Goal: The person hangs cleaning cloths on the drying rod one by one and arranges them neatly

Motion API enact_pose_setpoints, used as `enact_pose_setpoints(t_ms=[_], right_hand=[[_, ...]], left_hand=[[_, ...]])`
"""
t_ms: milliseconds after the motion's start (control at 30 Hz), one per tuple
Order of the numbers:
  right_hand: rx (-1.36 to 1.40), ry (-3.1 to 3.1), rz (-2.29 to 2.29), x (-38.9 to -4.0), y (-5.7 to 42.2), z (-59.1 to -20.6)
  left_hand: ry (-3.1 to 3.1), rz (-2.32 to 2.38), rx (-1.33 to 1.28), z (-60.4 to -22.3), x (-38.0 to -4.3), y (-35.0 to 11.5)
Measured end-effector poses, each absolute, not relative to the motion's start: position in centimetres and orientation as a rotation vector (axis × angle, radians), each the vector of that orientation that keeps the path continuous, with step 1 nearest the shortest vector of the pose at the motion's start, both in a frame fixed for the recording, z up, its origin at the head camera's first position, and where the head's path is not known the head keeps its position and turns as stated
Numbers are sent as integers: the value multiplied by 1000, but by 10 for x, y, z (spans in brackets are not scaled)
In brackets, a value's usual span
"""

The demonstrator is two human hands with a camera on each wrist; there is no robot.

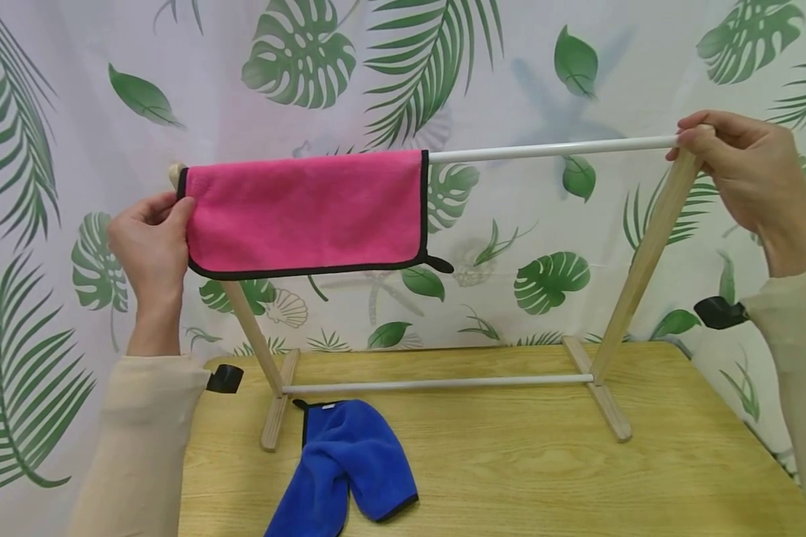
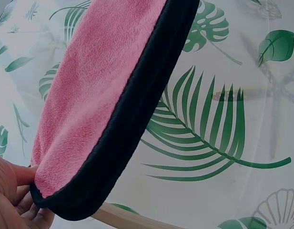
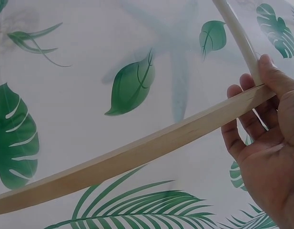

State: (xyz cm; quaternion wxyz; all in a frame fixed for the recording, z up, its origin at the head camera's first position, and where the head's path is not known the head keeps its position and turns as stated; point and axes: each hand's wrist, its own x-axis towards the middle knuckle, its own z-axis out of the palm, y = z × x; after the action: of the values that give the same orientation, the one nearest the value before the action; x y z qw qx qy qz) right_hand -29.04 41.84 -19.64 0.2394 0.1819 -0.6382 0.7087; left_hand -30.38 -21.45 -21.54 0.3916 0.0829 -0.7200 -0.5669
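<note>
From left to right: the left hand [image 1: 149, 242] pinches the left edge of the pink towel [image 1: 305, 216], draped over the left part of the upper rod [image 1: 551, 151], and the right hand [image 1: 745, 164] grips the top of the right post [image 1: 648, 261]; gentle, even tension, with the rack [image 1: 436, 385] held firm, should best keep the edge straight. Counted: one pink towel; one blue towel [image 1: 376, 462], lying on the counter [image 1: 510, 470]; one rack, comprising two white rods, two wooden posts and two feet [image 1: 611, 412].
</note>
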Motion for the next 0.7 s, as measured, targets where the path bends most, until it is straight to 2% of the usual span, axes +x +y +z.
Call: enact_pose_setpoints(t_ms=[367, 700], right_hand=[[470, -1740, 1951, -289, 417, -195], [472, -1737, 1951, -290, 418, -196]], left_hand=[[-1870, -1403, 137, -229, -298, -216], [-1937, -1361, 94, -258, -275, -214]])
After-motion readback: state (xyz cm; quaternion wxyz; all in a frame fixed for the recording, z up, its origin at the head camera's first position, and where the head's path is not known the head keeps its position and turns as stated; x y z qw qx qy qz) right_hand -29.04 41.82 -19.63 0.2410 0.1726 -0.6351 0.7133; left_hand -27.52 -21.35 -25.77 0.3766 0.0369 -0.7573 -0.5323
